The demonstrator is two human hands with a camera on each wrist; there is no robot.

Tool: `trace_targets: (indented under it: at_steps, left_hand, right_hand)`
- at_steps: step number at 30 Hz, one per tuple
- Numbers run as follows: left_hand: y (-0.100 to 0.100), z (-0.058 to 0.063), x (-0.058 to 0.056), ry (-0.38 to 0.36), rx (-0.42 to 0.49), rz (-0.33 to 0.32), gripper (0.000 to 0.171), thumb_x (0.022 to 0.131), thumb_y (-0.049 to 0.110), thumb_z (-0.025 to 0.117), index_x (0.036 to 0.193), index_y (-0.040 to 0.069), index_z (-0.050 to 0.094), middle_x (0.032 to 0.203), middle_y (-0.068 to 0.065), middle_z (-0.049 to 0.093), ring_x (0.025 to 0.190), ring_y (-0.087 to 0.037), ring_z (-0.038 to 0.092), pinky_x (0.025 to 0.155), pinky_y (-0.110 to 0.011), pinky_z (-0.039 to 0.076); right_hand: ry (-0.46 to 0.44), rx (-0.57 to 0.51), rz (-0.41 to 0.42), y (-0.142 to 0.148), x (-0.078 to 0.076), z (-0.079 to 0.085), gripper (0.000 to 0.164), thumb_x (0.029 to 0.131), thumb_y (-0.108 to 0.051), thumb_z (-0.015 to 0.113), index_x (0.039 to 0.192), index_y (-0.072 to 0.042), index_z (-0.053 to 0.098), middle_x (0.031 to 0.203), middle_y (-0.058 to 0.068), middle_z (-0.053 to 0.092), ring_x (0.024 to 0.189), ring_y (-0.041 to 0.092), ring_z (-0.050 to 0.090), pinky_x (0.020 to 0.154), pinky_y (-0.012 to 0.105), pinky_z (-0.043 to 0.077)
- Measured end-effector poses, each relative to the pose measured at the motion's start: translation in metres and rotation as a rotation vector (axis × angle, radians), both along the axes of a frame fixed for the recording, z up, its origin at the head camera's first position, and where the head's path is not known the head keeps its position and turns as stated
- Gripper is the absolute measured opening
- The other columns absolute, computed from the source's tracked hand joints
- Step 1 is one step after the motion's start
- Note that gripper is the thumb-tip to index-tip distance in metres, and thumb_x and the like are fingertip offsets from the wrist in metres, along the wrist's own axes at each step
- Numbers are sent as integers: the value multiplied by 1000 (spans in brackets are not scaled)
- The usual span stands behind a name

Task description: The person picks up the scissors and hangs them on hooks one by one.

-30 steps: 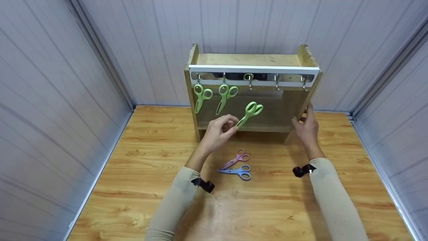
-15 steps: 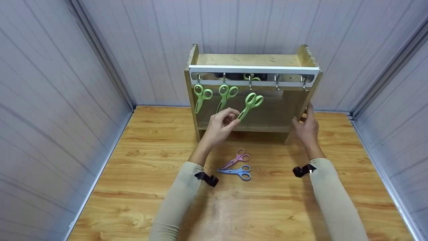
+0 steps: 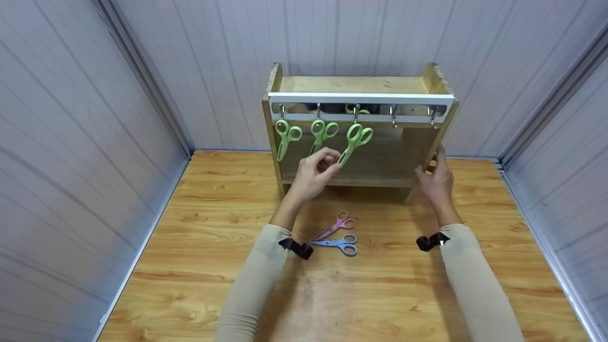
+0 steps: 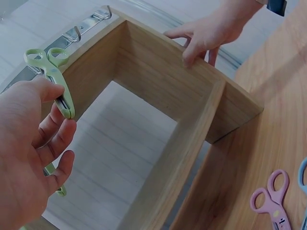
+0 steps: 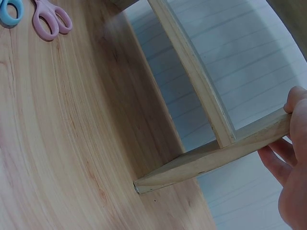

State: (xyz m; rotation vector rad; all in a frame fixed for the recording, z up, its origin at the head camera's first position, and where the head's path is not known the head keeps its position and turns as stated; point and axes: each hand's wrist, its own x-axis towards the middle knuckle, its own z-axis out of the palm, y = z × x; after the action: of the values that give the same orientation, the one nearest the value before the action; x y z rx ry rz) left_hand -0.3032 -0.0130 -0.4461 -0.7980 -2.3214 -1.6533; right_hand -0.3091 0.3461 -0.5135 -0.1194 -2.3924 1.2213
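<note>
My left hand (image 3: 313, 173) pinches green scissors (image 3: 349, 148) by the blade end, handle loops up. In the head view the loops overlap the lower end of the middle hook (image 3: 356, 114) on the white hook rail (image 3: 361, 97). Two more pairs of green scissors hang by one loop each, the outer pair (image 3: 283, 142) on the first hook and the inner pair (image 3: 319, 133) on the second. My right hand (image 3: 436, 183) grips the right side panel of the wooden shelf (image 5: 211, 167), thumb on one face and fingers on the other.
Pink scissors (image 3: 339, 224) and blue scissors (image 3: 339, 243) lie on the wood-look surface (image 3: 380, 294) in front of the shelf. To the right, the rail has two bare hooks, the fourth (image 3: 394, 116) and the fifth (image 3: 432, 117). Pale panel walls (image 3: 228, 61) surround the area.
My left hand has raised the green scissors, bringing their loops up to the middle hook. My right hand stays on the shelf's side panel.
</note>
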Motion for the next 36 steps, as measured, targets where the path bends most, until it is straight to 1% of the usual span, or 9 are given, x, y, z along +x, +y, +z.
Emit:
trace_targets:
  at_steps: [2,4,5,7,13,22,27,30,36]
  left_hand:
    - [1,0,-1,-13,6,-1,20,105,13,76,122,2,76,94,-4,67,81,-7,57,78,-26,48]
    - [1,0,-1,-24,15,-2,21,105,13,76,123,2,76,94,-2,67,80,-6,57,77,-25,48]
    - [2,0,-2,-28,21,-3,21,105,13,76,123,2,76,94,-1,67,80,-6,57,77,-25,48]
    - [2,-1,-2,-33,27,-1,21,105,13,76,123,2,76,94,0,66,79,-6,56,76,-24,47]
    - [4,-1,-3,-39,24,8,21,104,13,76,122,2,76,92,2,65,78,-4,56,75,-21,47]
    - [5,-2,-2,-63,20,6,20,105,14,77,123,4,76,91,1,66,78,-5,56,75,-22,46]
    - [6,-3,-2,-74,29,14,21,105,13,77,123,2,76,91,1,65,78,-6,56,75,-22,47]
    - [6,-3,-2,-74,30,24,21,105,13,77,123,2,76,92,-2,67,78,-6,57,75,-22,47]
    - [8,-4,-2,-77,27,50,20,105,12,77,122,1,77,100,-15,76,81,-5,59,80,-28,53]
  right_hand:
    - [6,-5,-2,0,0,0,78,106,-10,66,176,-14,31,156,31,63,127,54,75,86,19,55]
    - [17,-10,-5,0,-1,0,78,104,-11,65,175,-13,33,154,31,64,125,55,76,79,8,48]
    - [21,-14,-6,0,-1,0,78,104,-11,65,175,-13,33,152,31,64,124,55,76,76,5,45]
    - [27,-21,-6,0,-1,0,78,103,-12,65,175,-13,34,150,32,65,123,56,76,74,2,42]
    - [31,-24,-4,0,-1,0,78,103,-10,65,175,-14,34,150,33,66,123,57,75,74,2,42]
    - [41,-21,-8,0,-2,-2,78,103,-12,65,175,-13,35,153,31,65,122,57,76,74,1,43]
    - [45,-11,-14,1,-2,-2,78,102,-12,65,174,-13,35,153,30,65,121,57,76,75,2,42]
    - [44,-15,-13,1,-1,-2,78,102,-11,65,174,-14,35,153,30,65,121,57,76,75,2,42]
    - [22,-23,1,0,-1,-1,79,105,-13,65,176,-16,31,154,31,64,125,56,75,73,2,42]
